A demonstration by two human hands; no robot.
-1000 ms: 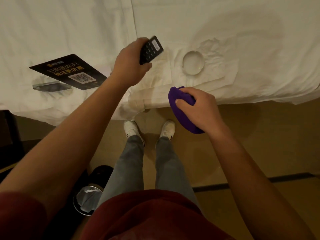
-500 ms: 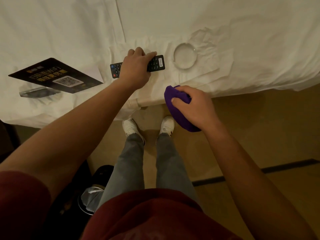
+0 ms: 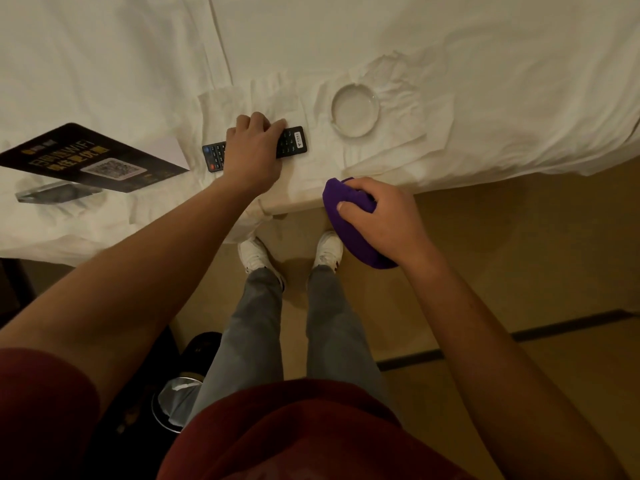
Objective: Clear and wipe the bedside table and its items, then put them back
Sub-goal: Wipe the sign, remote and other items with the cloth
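Glass ashtray (image 3: 355, 110) sits bare on the white bed sheet (image 3: 485, 64), nothing visible inside. Black card (image 3: 93, 157) to the left reads "WIFI" above a QR code, other writing too small to read. Left hand (image 3: 254, 152) lies over the black remote (image 3: 292, 142) on the bed, grip curled round it. Right hand (image 3: 377, 216) clutches the purple cloth (image 3: 349, 233) at the bed's edge
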